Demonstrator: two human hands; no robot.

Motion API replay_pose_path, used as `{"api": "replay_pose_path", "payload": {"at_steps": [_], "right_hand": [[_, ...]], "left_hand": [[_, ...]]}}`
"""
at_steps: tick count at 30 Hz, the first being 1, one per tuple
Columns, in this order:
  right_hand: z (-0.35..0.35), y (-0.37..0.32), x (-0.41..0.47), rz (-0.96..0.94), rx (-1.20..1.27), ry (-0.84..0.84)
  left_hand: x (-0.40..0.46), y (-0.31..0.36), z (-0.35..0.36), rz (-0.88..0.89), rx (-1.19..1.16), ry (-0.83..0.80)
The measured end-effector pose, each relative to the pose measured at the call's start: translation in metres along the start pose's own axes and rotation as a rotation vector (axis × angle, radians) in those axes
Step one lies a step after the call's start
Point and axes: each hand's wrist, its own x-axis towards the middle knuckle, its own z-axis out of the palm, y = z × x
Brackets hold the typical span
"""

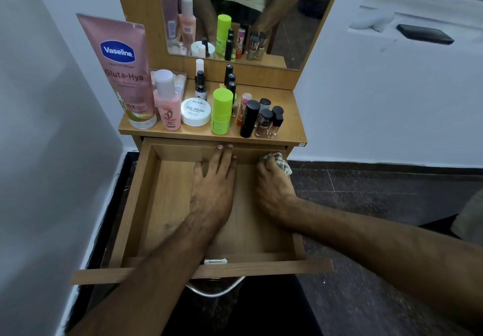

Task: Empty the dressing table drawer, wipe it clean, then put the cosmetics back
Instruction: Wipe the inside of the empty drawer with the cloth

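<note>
Right now, from the head camera, the wooden drawer [146,192] is pulled well out from under the dressing table top [290,116], and both hands are down inside it. The left hand [213,189] lies flat on the drawer floor, fingers straight and spread, holding nothing, fingertips up against the back wall. The right hand [274,186] sits in the far right corner, fingers curled tight around a bunched cloth [281,162] that pokes out just above the knuckles and presses against the drawer's right side. Apart from the hands and the cloth, the bare wood of the drawer floor shows all around.

Up on the table top the cosmetics stand in a crowd. At far left a tall pink lotion tube [122,69] stands on its cap, leaning back against the frame. Just beside it is a small pink bottle with a white cap [167,100], then a round white tub of nail polish wipes [196,112], then a lime-green bottle [221,112]. To the right a black tube [249,118] stands among a cluster of small dark-capped nail polish bottles [269,121]. Behind these, a dark dropper bottle [200,86] and a row of slim black tubes [230,79] stand near the mirror [287,35], which reflects the bottles and the person's arms.

A metal handle [217,292] curves below the drawer front, above dark flooring [379,192].
</note>
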Motion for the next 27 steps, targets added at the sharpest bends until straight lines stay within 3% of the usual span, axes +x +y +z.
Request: {"api": "replay_pose_path", "payload": {"at_steps": [3,9,12,22,27], "right_hand": [[-0.01,0.001,0.007,-0.007,-0.044,-0.044],[-0.025,0.005,0.018,-0.002,0.183,-0.105],[-0.029,0.011,0.021,-0.001,0.172,-0.182],[-0.032,0.007,0.022,0.033,0.238,-0.126],[-0.025,-0.009,0.005,-0.005,0.151,-0.094]], "left_hand": [[-0.001,-0.001,-0.001,0.003,0.011,0.008],[0.0,-0.003,0.004,-0.002,0.006,0.012],[-0.001,-0.003,0.006,0.003,0.012,0.032],[0.002,0.0,-0.004,-0.002,-0.035,0.02],[0.002,0.0,-0.007,-0.002,-0.074,0.018]]}}
